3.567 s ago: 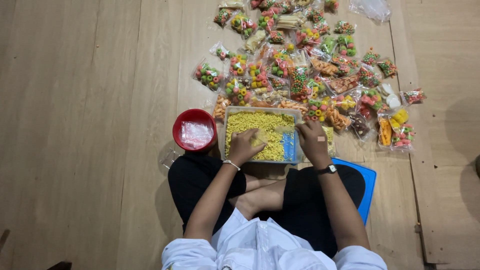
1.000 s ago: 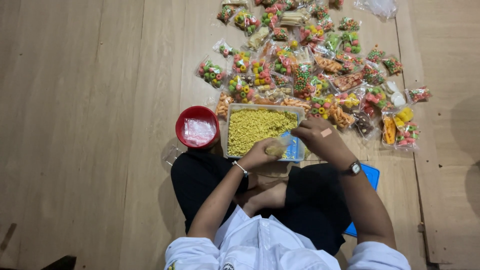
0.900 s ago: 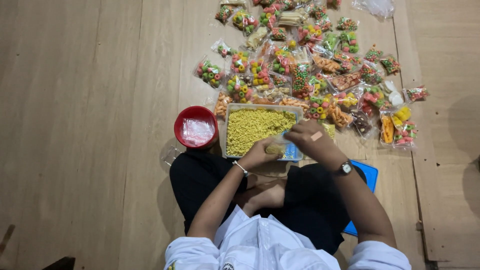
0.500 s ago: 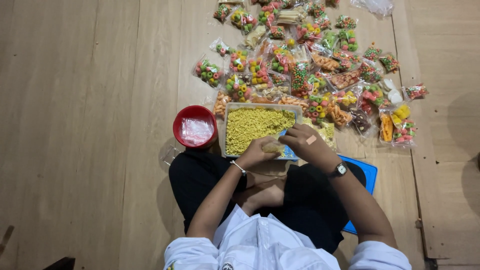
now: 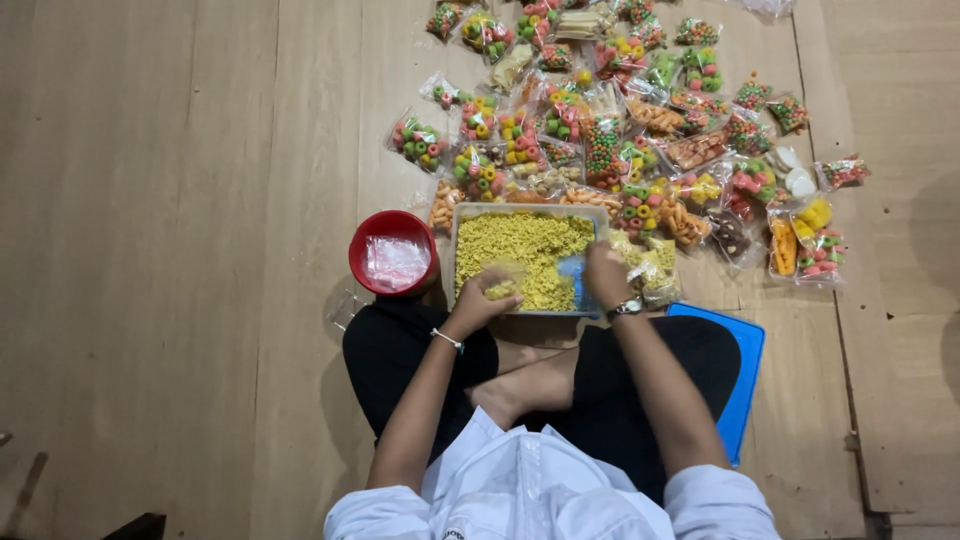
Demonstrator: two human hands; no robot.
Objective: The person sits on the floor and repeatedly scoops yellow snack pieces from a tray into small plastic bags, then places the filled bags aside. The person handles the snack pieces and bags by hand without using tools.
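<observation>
A clear rectangular tub [image 5: 455, 255] full of small yellow snack pieces [image 5: 520, 245] sits on the wooden floor in front of my crossed legs. My left hand [image 5: 482, 297] is at the tub's near edge, closed around a small clear bag with yellow pieces in it. My right hand [image 5: 604, 272] reaches into the tub's right end, over a blue scoop-like thing [image 5: 572, 275]; its fingers are curled and I cannot tell what they grip.
A red bowl [image 5: 362, 250] holding clear plastic bags stands left of the tub. Several filled bags of colourful snacks [image 5: 620, 120] lie spread beyond the tub. A blue lid [image 5: 745, 365] lies under my right knee.
My left hand has moved from my lap edge forward to the tub with its small bag. My right hand has shifted left, further into the tub's right end.
</observation>
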